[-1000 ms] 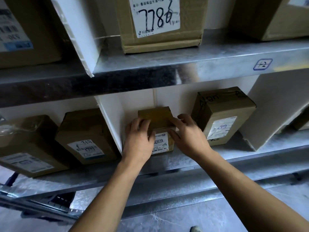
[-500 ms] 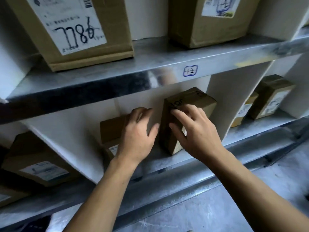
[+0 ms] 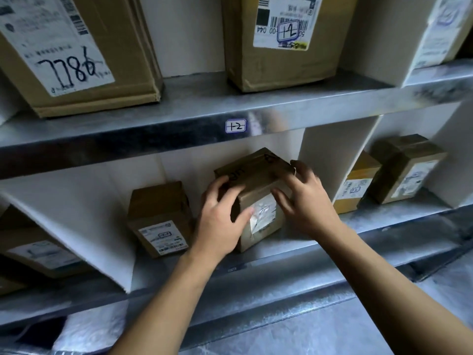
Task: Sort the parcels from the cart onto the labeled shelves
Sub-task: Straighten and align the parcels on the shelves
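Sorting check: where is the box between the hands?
Head view, centre: the box stands on the lower shelf, under the 1-2 tag, right of a smaller box.

The shelves (image 3: pixel 281 108) are bare sheet metal, silvery and smooth, with a dull sheen along the front lip. A small white paper sticker (image 3: pixel 235 125) sits on that lip at centre frame. The dividers (image 3: pixel 76 226) between the bays are white board, matt and flat.

The brown parcel (image 3: pixel 256 175) at centre is matt cardboard. Its top is banded with clear glossy tape, and its paper label shines under film. The small parcel (image 3: pixel 158 208) left of it is plain matt cardboard with a white paper label. The large box (image 3: pixel 115 47) at upper left is creased cardboard bearing a matt paper label inked in black marker. The floor (image 3: pixel 384 329) at lower right is grey, smooth and faintly glossy.
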`<action>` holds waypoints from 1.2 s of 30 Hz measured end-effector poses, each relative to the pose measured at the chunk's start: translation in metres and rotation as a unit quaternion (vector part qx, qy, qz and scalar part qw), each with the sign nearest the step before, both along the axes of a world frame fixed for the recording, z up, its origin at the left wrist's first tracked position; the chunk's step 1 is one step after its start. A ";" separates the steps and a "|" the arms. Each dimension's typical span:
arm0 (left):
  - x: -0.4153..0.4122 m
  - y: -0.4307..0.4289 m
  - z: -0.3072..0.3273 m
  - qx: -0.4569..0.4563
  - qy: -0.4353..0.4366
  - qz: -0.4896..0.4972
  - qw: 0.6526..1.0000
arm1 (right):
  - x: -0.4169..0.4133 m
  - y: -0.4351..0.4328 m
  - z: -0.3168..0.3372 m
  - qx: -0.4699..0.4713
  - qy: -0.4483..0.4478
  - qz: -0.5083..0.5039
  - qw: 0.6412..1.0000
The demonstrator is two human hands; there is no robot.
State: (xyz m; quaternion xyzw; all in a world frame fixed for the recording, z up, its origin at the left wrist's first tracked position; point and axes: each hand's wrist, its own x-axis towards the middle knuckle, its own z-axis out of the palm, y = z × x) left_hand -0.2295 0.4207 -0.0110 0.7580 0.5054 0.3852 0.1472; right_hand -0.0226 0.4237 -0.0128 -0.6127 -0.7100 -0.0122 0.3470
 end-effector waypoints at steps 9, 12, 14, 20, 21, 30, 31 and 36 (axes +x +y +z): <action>0.012 0.014 -0.006 0.038 -0.034 0.068 0.996 | 0.009 0.014 -0.003 -0.006 0.071 0.049 0.996; 0.018 0.018 -0.005 0.045 -0.025 0.062 0.997 | 0.015 0.015 -0.003 -0.001 0.101 0.047 0.994; 0.020 0.021 -0.007 0.056 -0.018 0.063 0.996 | 0.016 0.014 -0.004 -0.007 0.120 0.037 0.992; 0.025 0.028 -0.010 0.080 -0.011 0.068 0.994 | 0.021 0.016 -0.003 -0.008 0.136 0.032 0.990; 0.026 0.029 -0.011 0.083 -0.011 0.068 0.994 | 0.023 0.017 -0.002 -0.006 0.132 0.033 0.991; 0.030 0.039 -0.014 0.081 -0.008 0.069 0.994 | 0.035 0.024 -0.003 -0.006 0.124 0.056 0.991; 0.030 0.039 -0.014 0.079 -0.006 0.072 0.994 | 0.035 0.024 -0.004 -0.009 0.127 0.061 0.990; 0.031 0.032 -0.009 0.057 0.021 0.095 0.994 | 0.036 0.023 -0.003 -0.030 0.112 0.070 0.991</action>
